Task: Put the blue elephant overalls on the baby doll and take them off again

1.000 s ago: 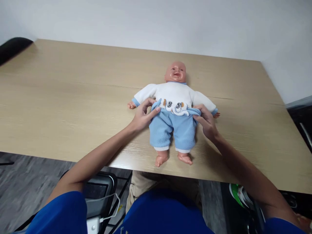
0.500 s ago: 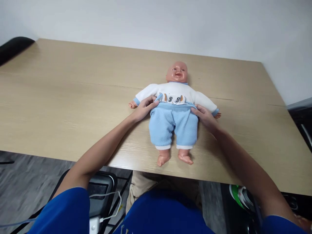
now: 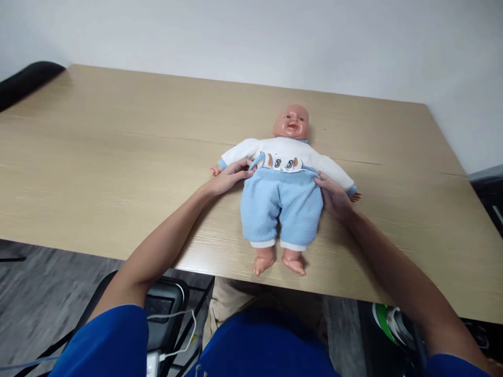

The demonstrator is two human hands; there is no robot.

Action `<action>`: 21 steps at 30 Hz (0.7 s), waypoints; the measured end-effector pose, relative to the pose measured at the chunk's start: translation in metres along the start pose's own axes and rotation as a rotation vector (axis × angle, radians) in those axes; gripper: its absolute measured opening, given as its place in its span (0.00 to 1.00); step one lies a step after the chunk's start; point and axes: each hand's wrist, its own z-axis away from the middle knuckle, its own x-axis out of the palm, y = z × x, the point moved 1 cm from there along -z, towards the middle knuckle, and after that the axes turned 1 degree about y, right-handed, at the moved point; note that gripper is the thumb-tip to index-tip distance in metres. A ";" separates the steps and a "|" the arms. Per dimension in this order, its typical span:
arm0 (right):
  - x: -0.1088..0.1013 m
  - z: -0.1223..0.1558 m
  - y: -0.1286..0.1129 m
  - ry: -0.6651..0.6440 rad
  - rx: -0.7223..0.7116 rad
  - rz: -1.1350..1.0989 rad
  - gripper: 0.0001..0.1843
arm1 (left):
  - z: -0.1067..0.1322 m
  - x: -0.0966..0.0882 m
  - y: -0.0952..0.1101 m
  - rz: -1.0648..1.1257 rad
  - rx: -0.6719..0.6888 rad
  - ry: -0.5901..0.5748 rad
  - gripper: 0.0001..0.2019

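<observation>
A baby doll (image 3: 293,123) lies on its back on the table, head toward the wall and bare feet near the front edge. It wears a white top (image 3: 283,149) with an animal face on the front and light blue fleece pants (image 3: 281,204) with white cuffs. My left hand (image 3: 231,177) pinches the pants' waistband at the doll's hip on the left. At the opposite hip, my right hand (image 3: 333,195) grips the waistband, its thumb on the cloth and its other fingers partly hidden. The waistband sits just below the printed face.
The wooden table (image 3: 137,173) reaches back to a white wall (image 3: 251,42). A black chair back (image 3: 29,81) stands at the far left. Below the front edge are a black case (image 3: 167,298) with a white cable and, at right, a green and white round object (image 3: 385,322).
The doll has shifted slightly right and down in view, its feet drawing a little closer together. Both hands stay at the waistband, the left now lying a little lower along it.
</observation>
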 end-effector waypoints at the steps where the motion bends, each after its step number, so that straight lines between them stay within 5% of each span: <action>1: -0.005 0.001 0.000 -0.010 -0.020 0.056 0.30 | 0.000 -0.007 0.002 -0.048 0.018 -0.036 0.26; 5: -0.013 0.003 0.001 0.019 -0.137 0.304 0.34 | 0.001 -0.019 0.009 -0.115 0.081 -0.128 0.26; 8: -0.001 0.005 0.007 0.092 -0.121 0.146 0.35 | 0.002 -0.010 0.009 -0.155 0.141 -0.111 0.23; 15: 0.012 0.004 0.009 0.159 -0.020 0.018 0.36 | 0.000 0.019 -0.018 0.161 -0.010 0.047 0.25; 21: 0.011 0.005 0.007 0.222 -0.146 0.029 0.25 | -0.001 0.021 -0.017 0.060 0.038 0.177 0.30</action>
